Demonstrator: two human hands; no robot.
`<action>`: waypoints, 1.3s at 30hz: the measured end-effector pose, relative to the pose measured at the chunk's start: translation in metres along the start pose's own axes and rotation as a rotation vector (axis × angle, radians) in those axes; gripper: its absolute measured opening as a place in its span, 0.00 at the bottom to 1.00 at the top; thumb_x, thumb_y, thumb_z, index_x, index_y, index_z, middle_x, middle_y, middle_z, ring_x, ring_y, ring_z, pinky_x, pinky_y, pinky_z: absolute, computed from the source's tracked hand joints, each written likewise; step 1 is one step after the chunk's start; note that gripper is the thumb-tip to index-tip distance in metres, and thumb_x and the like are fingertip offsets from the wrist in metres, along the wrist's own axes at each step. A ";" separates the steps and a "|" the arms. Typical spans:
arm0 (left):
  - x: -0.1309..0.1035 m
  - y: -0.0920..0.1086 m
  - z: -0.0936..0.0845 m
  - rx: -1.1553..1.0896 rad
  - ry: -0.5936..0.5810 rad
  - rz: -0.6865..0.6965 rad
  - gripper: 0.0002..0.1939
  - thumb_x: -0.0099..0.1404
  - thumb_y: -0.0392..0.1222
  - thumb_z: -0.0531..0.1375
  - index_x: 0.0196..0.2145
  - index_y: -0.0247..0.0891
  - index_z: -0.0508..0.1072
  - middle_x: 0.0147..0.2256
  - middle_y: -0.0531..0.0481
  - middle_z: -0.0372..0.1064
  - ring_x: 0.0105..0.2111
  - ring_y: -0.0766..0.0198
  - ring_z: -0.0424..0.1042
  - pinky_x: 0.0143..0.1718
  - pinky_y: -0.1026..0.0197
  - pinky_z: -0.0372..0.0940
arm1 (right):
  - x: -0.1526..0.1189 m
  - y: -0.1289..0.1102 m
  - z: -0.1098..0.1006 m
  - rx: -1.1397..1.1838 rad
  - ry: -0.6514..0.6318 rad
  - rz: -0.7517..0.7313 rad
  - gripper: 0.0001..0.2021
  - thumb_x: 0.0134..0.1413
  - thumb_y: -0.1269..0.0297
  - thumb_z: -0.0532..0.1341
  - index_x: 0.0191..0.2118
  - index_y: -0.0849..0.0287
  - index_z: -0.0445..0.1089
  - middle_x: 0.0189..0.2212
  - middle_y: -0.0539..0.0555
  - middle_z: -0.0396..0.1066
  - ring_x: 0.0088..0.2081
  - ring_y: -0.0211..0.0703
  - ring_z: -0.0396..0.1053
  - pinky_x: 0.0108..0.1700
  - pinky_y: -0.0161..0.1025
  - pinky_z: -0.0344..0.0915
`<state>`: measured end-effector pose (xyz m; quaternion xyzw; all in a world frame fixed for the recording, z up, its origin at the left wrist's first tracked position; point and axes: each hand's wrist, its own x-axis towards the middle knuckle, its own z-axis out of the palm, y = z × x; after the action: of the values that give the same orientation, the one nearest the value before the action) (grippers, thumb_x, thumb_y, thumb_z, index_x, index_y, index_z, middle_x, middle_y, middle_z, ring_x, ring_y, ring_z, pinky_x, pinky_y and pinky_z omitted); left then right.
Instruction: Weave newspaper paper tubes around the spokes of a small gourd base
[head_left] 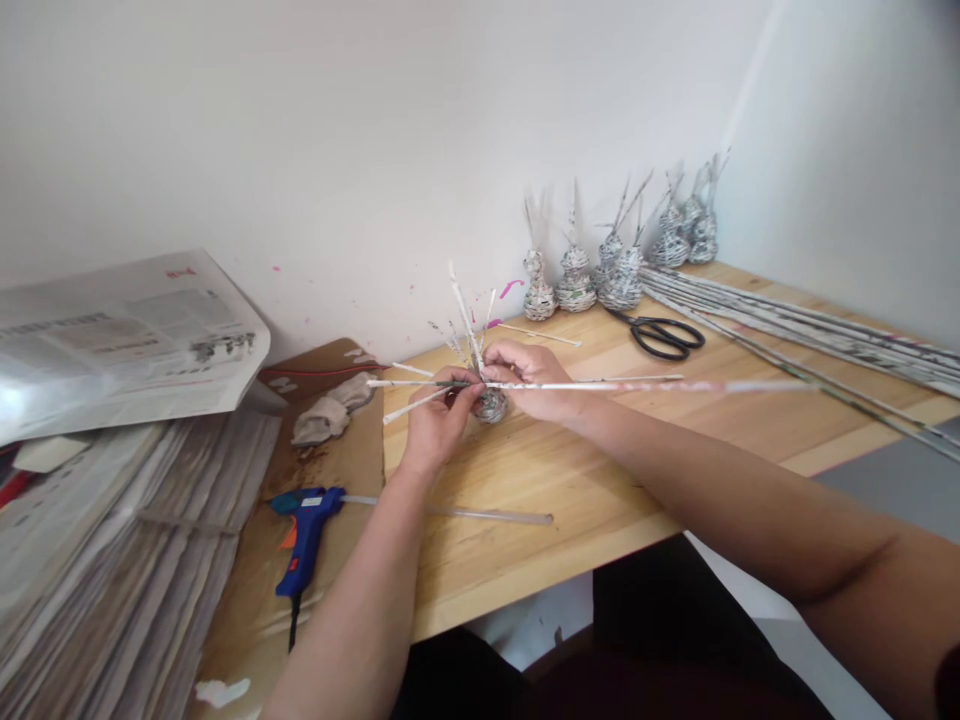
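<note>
A small woven newspaper piece (491, 405) sits on the wooden table between my hands, with rolled paper sticks fanning up and out to the left. My left hand (442, 420) pinches the sticks at its top, thumb and fingers pressed together. Just to the right, my right hand (529, 378) is curled against the same piece, its fingertips closed at the base of the upright sticks. One long paper stick (637, 386) runs from the piece across my right hand and out to the right. The bottom of the piece is partly hidden.
Black scissors (664, 337), several finished woven pieces (576, 280) and long paper sticks (810, 320) lie toward the back right. At left are a blue glue gun (306, 540), gloves (330, 410), stacked newspapers (150, 540) and cardboard. A glue stick (495, 516) lies near the front.
</note>
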<state>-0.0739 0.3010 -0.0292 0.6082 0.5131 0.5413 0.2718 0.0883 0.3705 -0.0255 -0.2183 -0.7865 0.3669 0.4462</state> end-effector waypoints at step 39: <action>0.001 -0.003 0.001 -0.013 0.095 -0.076 0.10 0.58 0.43 0.66 0.34 0.36 0.72 0.26 0.54 0.71 0.22 0.67 0.71 0.25 0.65 0.68 | -0.004 -0.001 0.008 -0.016 0.006 0.029 0.06 0.60 0.63 0.60 0.35 0.57 0.73 0.28 0.49 0.72 0.29 0.37 0.67 0.32 0.33 0.60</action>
<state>-0.0740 0.3031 -0.0314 0.5600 0.5445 0.5623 0.2715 0.0837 0.3646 -0.0296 -0.2343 -0.7848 0.3664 0.4414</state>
